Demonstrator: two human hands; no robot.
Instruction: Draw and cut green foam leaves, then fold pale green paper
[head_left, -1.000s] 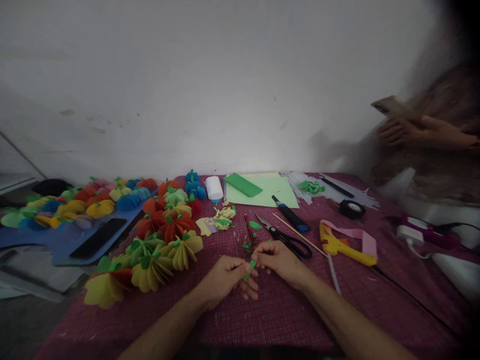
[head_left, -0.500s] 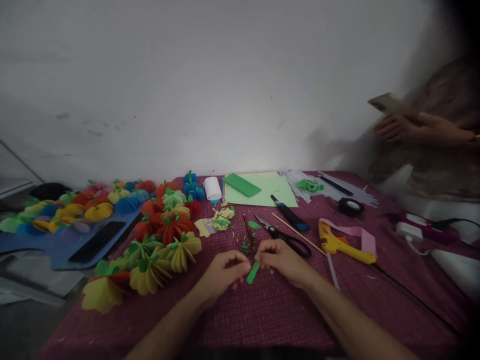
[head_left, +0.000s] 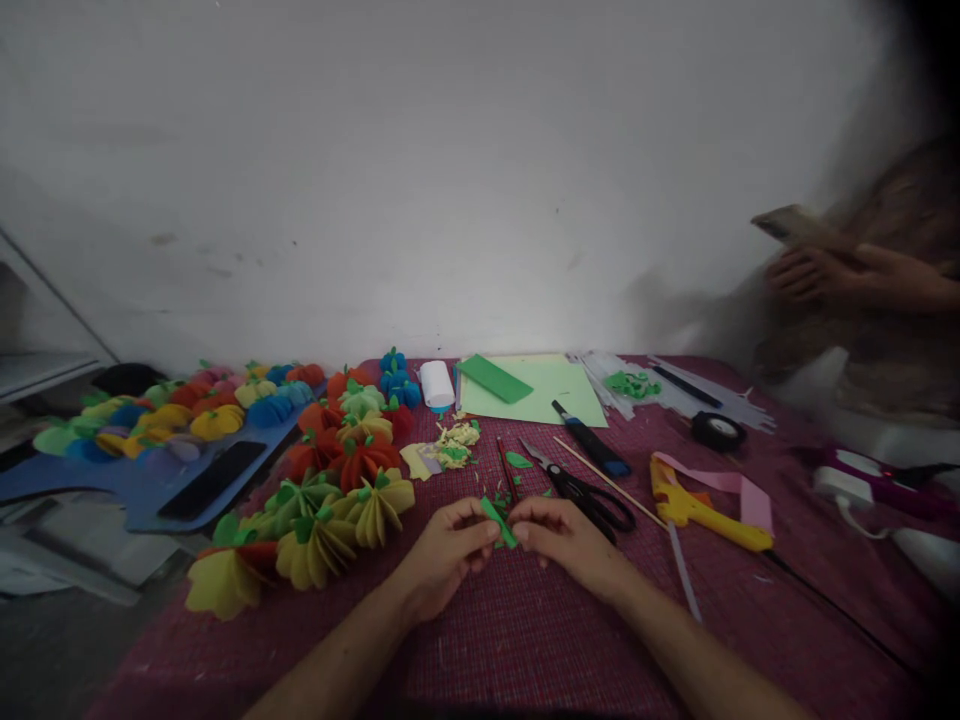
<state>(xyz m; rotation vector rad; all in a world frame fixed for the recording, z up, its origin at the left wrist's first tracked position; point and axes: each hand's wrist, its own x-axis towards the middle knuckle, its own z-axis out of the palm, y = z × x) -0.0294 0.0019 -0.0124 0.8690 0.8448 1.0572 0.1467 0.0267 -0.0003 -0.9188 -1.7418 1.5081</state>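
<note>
A small strip of green paper (head_left: 499, 523) is held between my two hands, tilted, above the near middle of the table. My left hand (head_left: 455, 548) pinches its left side between thumb and fingers. On the other side, my right hand (head_left: 561, 540) has its fingertips closed at the strip's right edge. Just beyond my hands lie a red pencil (head_left: 507, 466), a cut green paper leaf (head_left: 518, 460) and green scraps. Black-handled scissors (head_left: 576, 486) rest past my right hand, their blades pointing away.
Several folded-paper pumpkins (head_left: 311, 545) fill the left side, more on a blue board (head_left: 157, 500) with a black phone (head_left: 212, 480). Paper sheets (head_left: 559, 390), a cutter (head_left: 592, 440), a wooden stick (head_left: 607, 480) and a yellow glue gun (head_left: 705, 515) lie right. A person (head_left: 885, 280) holds a phone.
The green strip has turned from slanting down-left to slanting down-right, and my left fingers have come onto it. The whole view has shifted slightly.
</note>
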